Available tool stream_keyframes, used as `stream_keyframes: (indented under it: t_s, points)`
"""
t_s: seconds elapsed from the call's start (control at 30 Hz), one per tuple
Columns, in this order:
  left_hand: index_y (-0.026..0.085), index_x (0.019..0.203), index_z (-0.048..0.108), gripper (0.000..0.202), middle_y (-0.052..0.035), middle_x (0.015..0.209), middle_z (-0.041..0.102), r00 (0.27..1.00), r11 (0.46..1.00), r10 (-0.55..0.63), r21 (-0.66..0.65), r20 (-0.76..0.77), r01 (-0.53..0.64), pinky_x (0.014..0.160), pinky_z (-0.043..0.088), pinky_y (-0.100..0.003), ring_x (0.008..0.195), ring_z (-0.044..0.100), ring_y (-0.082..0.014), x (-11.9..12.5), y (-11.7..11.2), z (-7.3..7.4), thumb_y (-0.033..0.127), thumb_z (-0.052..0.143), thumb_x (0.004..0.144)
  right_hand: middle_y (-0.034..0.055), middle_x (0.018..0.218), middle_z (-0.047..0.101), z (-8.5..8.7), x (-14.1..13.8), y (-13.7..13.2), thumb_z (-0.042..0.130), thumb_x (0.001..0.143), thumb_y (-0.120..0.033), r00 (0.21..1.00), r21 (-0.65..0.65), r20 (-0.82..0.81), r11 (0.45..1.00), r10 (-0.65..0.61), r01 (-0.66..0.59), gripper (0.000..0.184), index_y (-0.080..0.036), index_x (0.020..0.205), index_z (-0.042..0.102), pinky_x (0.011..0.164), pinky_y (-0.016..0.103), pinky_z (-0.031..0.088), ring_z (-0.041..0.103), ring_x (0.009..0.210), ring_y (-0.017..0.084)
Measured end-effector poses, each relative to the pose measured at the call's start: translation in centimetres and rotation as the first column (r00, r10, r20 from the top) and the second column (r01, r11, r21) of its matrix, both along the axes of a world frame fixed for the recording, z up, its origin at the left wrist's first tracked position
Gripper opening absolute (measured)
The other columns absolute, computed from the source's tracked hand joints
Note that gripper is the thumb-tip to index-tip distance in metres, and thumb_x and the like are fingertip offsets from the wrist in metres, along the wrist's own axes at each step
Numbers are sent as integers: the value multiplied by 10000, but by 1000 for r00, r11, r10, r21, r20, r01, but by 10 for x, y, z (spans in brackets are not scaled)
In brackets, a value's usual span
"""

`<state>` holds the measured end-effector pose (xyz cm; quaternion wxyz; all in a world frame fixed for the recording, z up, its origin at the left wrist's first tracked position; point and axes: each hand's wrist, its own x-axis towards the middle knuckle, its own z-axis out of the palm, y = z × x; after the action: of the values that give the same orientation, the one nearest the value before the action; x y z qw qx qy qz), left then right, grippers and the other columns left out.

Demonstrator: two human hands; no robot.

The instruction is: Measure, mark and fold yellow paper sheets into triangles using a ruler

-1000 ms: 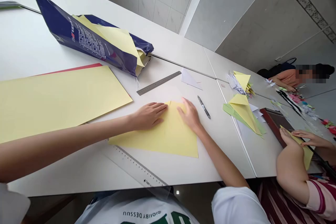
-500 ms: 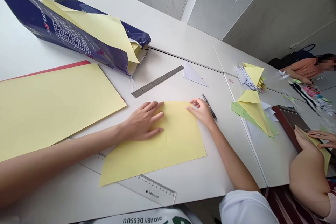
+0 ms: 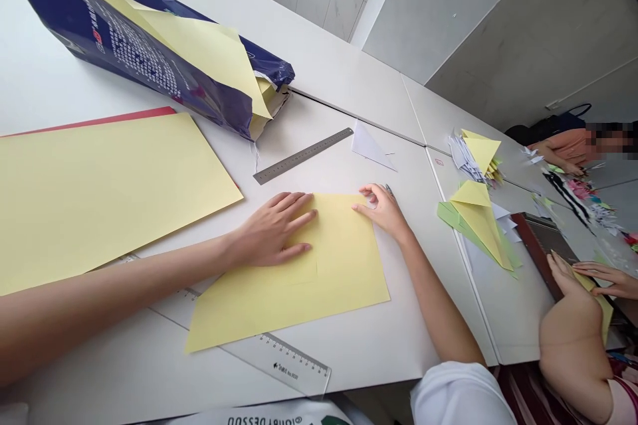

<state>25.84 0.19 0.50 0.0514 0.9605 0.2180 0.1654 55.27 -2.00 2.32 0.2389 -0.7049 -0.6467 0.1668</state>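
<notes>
A sheet of yellow paper [image 3: 343, 279] lies on the white table in front of me, with faint lines near its middle. My left hand [image 3: 274, 229] rests flat on its upper left part, fingers spread. At the upper right corner is my right hand [image 3: 381, 209], its fingers curled and the thumb touching the sheet. One end of a dark pen [image 3: 389, 191] shows just behind the right fingers; the hand seems to hold it, and most of it is hidden. A clear plastic ruler [image 3: 299, 362] runs partly beneath the sheet.
Beyond the sheet lie a metal ruler [image 3: 304, 156] and a white paper triangle [image 3: 371, 145]. Large yellow sheets [image 3: 100, 192] and an open blue bag [image 3: 199, 93] of paper are left. Folded papers [image 3: 478, 212] lie right, near another person's hands [image 3: 598, 279].
The pen, seen at full length beside my right hand before, is now mostly hidden behind that hand. Both hands stay nearly in place on the paper. The view has shifted slightly.
</notes>
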Motion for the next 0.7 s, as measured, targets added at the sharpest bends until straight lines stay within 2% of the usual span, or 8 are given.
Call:
stream_keyframes:
  t_s: [0.17,0.23,0.33,0.4,0.5,0.63,0.7]
  points:
    - [162,1370,502,559,-175,1502,417,1000,1000,-12,-5,8,13,1122,339,-520,1356,417,-345,0,0,-2,517,436,944,33,927,617,7,4,8,726,683,-478,999,-13,43,1000,15,-15,297,-231,833,658,809,347,505,584,914,207]
    - [152,1361,509,560,-182,1501,416,1000,1000,-13,-5,11,13,1124,334,-520,1357,416,-349,0,0,-2,518,436,942,30,892,643,9,3,7,673,742,-491,999,5,48,1000,23,-23,286,-217,816,643,745,327,524,611,847,194]
    - [141,1358,502,567,-182,1498,419,1000,1000,-1,-7,20,2,1128,327,-506,1347,426,-340,0,-1,-3,518,438,939,39,911,708,8,-10,-5,491,898,-472,997,62,53,997,51,-54,321,-209,949,669,681,327,556,663,773,187]
    - [114,1386,459,619,-187,1493,423,1000,1000,8,-11,25,-7,1133,323,-487,1344,429,-328,1,-1,-3,534,429,932,56,1037,734,4,-24,-20,392,958,-426,994,114,71,989,84,-91,382,-215,1074,688,782,371,582,703,894,214]
    - [53,1409,410,711,-210,1479,431,999,1000,22,-18,25,-22,1139,312,-469,1347,423,-325,2,-1,-3,568,413,919,35,1221,698,-4,-45,-43,370,977,-326,977,165,113,967,179,-196,400,-243,1229,669,1003,386,540,661,1147,216]
    - [36,1359,467,699,-208,1473,441,1000,1000,27,-16,10,-27,1146,292,-457,1345,423,-327,3,-1,-3,572,398,917,24,1335,621,-13,-58,-63,320,960,-138,902,252,286,883,324,-397,516,-211,1445,481,1067,324,516,590,1259,155]
    - [33,1344,483,685,-205,1471,444,1000,999,31,-12,4,-31,1145,289,-453,1339,426,-325,4,-1,-3,565,386,923,30,1352,607,-15,-60,-69,281,957,-83,874,289,359,851,328,-438,538,-204,1443,479,1103,340,489,535,1317,145]
